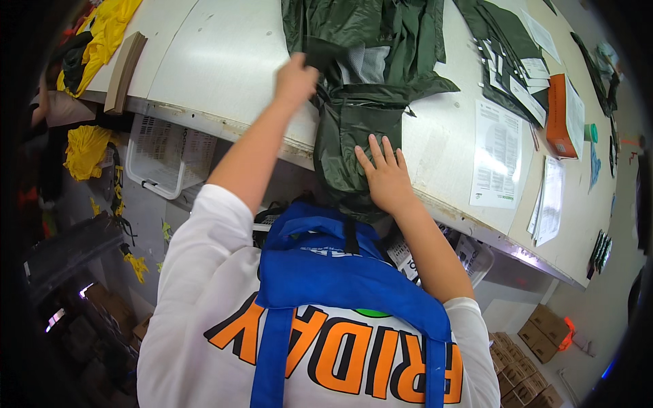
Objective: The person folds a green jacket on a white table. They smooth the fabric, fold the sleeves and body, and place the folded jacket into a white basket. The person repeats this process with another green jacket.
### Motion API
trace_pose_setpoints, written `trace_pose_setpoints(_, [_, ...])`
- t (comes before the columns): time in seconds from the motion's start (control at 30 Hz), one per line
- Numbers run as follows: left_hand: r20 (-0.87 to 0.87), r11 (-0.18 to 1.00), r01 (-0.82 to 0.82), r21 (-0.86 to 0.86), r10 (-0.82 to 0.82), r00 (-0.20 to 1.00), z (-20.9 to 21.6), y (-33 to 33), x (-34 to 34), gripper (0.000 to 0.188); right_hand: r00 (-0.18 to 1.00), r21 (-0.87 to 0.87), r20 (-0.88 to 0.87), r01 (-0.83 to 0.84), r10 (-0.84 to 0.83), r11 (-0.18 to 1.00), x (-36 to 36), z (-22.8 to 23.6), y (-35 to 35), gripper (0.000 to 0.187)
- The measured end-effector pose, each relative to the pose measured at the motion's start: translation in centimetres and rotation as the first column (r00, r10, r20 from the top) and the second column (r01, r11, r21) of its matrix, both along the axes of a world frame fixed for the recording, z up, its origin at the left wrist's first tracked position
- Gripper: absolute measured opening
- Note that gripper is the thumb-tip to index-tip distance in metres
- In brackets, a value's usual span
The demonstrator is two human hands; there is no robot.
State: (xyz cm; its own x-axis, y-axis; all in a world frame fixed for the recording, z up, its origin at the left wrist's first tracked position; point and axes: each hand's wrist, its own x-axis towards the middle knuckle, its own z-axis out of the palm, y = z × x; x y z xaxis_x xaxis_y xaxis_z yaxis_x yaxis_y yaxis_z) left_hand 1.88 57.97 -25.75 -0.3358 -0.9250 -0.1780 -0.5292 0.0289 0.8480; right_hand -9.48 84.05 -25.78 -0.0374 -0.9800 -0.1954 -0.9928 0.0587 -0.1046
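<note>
A dark green jacket of thin, shiny fabric lies on the white table, with its lower end hanging over the near edge toward me. Grey mesh lining shows in its opening. My left hand, somewhat blurred, is closed on a black edge of the jacket at its left side. Spread fingers of my right hand press flat on the overhanging part of the garment, at its right side.
White worktable spans the view. Paper sheets, an orange box and more green garments lie on the right. Yellow fabric and a cardboard strip are at left. A white plastic basket sits below the tabletop.
</note>
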Motion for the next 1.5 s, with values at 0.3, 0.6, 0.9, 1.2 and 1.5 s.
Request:
trace_pose_setpoints(0.3, [-0.176,0.805,0.257,-0.535,-0.404,0.898,2.0,6.7,4.4,0.061,0.999,-0.047,-0.034,-0.036,0.035,0.998,-0.1,-0.5,0.0,0.061])
trace_pose_setpoints(0.6, [0.554,0.380,0.859,-0.345,-0.656,0.513,-3.1,12.6,4.5,0.069,0.940,-0.145,0.336,-0.016,0.065,0.989,-5.8,2.5,5.4,0.074])
trace_pose_setpoints(0.9, [0.554,0.360,0.873,-0.328,-0.675,0.487,-3.3,12.2,4.8,0.065,0.830,-0.168,0.505,-0.175,0.238,0.970,-5.2,0.1,0.6,0.047])
trace_pose_setpoints(1.2, [-0.571,0.753,0.104,0.650,0.393,0.721,1.5,6.2,4.5,0.085,0.677,0.080,0.472,0.605,-0.564,0.793,-3.3,-1.6,-1.7,0.024])
trace_pose_setpoints(1.5, [0.267,0.345,0.622,-0.702,-0.682,0.680,4.6,14.3,2.3,0.049,0.736,0.215,0.289,0.573,-0.612,0.791,-2.3,-0.4,-3.2,0.033])
